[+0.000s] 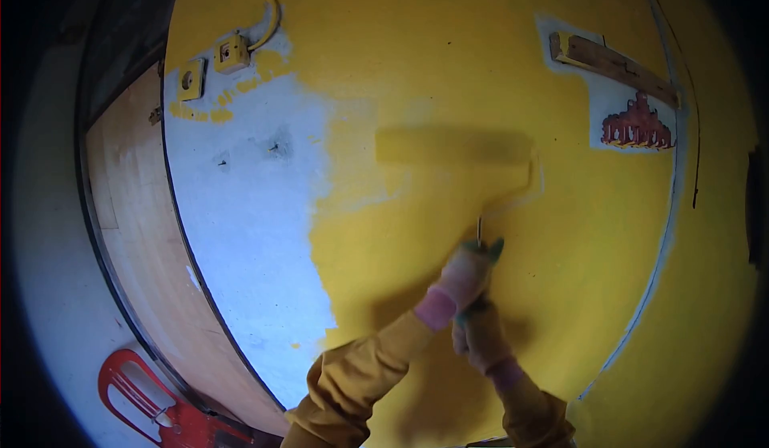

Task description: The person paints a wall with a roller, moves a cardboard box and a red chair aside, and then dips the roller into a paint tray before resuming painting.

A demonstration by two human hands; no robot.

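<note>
The blurred paint roller (pixel 453 145) is at the yellow part of the wall (pixel 481 72), right of the pale area. The left hand (pixel 467 276) clenches its handle (pixel 480 232); just below, the right hand (pixel 483 337) also grasps it, fingers curled. Two sockets (pixel 212 65) sit near the wall's upper left edge, a wooden block (pixel 613 64) near its upper right.

- I have room across the flat yellow wall (pixel 585 272), below the brown wooden bar (pixel 613 64) and dark red hooked rack (pixel 638 125).
- Upper left, square yellow electrical boxes (pixel 231 53) and two small dark nails (pixel 275 148) obstruct me.
- Lower left, a red plastic chair (pixel 188 428) blocks passage.
</note>
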